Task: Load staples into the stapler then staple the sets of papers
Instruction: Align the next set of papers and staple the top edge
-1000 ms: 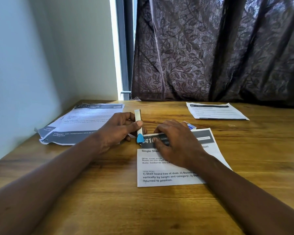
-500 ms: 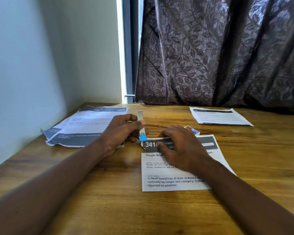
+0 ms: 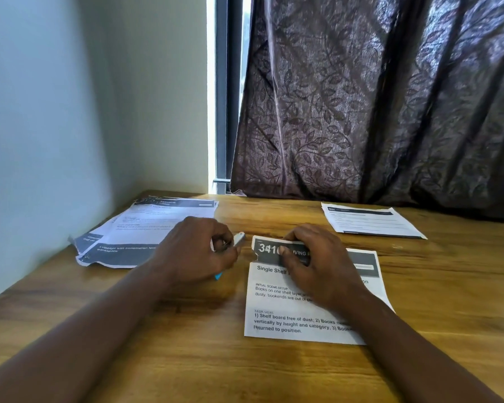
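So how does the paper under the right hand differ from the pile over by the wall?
The paper is held at its top edge by the right hand; the pile by the wall lies untouched. The pile is fanned askew; the paper looks squared up. Both are printed white with dark bands.

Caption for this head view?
Left hand grips the stapler beside the paper set the right hand holds on the table.
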